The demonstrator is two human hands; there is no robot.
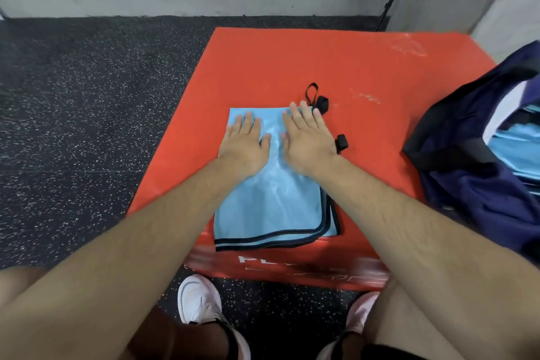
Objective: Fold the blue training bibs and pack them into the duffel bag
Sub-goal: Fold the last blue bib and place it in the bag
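Note:
A light blue training bib (274, 207) with dark trim lies folded on the orange plyo box (365, 67), its hem at the box's near edge. My left hand (244, 143) presses flat on the bib's far left part with fingers straight. My right hand (308, 137) lies flat on the far right part, fingers reaching the bib's far edge. A navy duffel bag (467, 172) sits open at the right of the box. Blue fabric (508, 140) shows inside its opening.
A black strap loop (314, 93) and a black buckle (342, 142) lie on the box just right of my right hand. Dark speckled rubber floor (73, 126) surrounds the box. A grey wall runs along the back. My white shoes stand below the box's front.

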